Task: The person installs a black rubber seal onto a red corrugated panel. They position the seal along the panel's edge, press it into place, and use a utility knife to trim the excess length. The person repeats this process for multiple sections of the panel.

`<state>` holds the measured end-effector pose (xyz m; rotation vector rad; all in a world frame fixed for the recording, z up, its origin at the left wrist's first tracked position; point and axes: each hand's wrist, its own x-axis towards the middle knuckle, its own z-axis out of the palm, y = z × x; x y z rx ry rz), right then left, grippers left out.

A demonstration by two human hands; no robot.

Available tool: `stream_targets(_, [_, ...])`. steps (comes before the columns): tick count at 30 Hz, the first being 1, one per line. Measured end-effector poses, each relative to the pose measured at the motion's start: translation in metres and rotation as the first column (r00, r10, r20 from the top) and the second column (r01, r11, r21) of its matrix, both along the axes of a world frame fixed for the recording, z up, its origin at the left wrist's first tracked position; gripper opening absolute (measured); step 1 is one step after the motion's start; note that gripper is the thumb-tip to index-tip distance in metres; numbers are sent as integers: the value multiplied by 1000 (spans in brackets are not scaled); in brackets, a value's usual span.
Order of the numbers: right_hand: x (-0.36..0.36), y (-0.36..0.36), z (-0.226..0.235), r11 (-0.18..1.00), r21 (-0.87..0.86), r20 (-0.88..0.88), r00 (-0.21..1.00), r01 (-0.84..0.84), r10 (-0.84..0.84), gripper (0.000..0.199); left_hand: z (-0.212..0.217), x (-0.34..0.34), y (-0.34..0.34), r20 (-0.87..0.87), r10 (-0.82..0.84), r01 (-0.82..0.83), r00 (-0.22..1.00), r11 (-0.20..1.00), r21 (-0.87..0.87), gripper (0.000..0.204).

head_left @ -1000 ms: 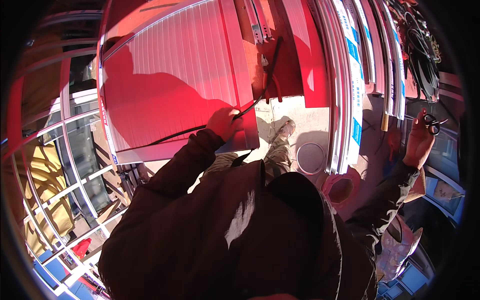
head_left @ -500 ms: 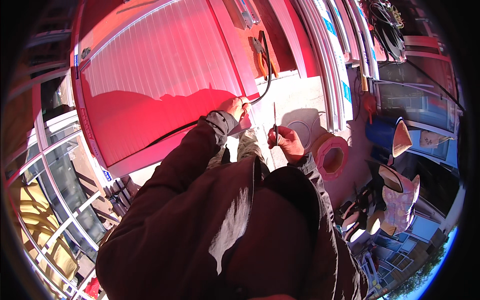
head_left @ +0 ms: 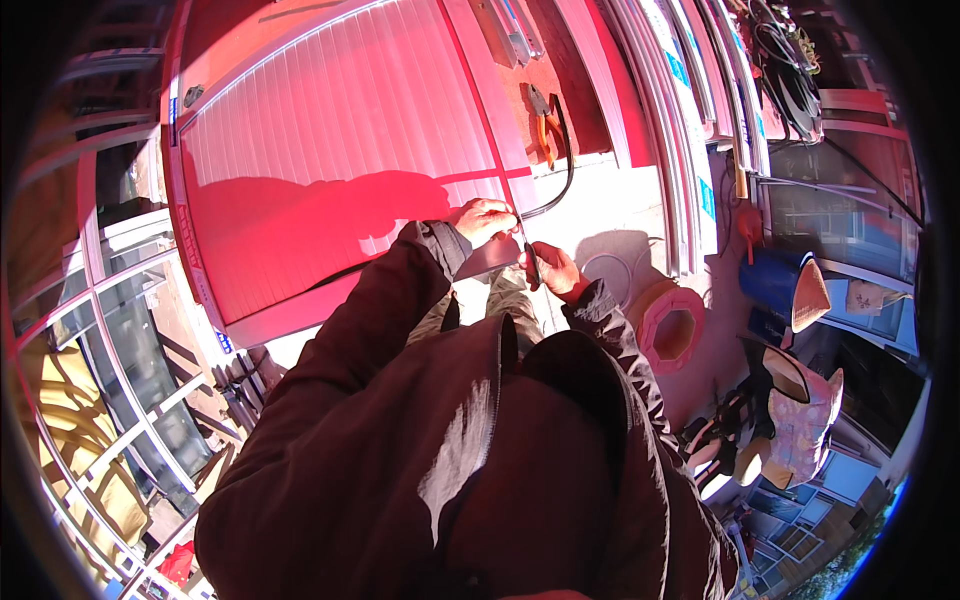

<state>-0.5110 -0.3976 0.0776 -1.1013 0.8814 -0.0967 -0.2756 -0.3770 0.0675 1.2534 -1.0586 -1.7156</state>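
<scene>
Small blue and white label (head_left: 173, 106) at far left corner of the big red ribbed panel. Another small blue one (head_left: 226, 343) on its near left corner. Blue and white stickers (head_left: 680, 68) along the long white strips, far right.

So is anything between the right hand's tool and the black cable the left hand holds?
Nothing visible: the left hand pinches the black cable, and the right hand brings its dark tool right up to it.
</scene>
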Motion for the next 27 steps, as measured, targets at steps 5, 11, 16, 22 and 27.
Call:
stream_targets(5, [6, -17, -1, 991, -77, -53, 993, -111, 107, 46, -2, 4, -8, 9, -13, 14, 1000, 998, -62, 27])
stream_targets(11, [15, -33, 10, 993, -30, -25, 994, -111, 111, 50, 3, 5, -15, -21, 62, -62, 998, 998, 34, 28])
stream_targets(16, [19, -48, 23, 988, 84, -58, 989, -132, 137, 47, 6, 11, -24, -9, 45, -45, 999, 996, 77, 28])
stream_targets(22, [18, -55, -10, 976, 168, 204, 974, -136, 100, 78, -12, 28, -38, 221, 354, -335, 909, 934, -120, 32])
stream_targets(27, [35, -51, -27, 982, 137, 360, 930, -133, 76, 68, -18, 12, -87, 790, 90, 207, 607, 941, -266, 58])
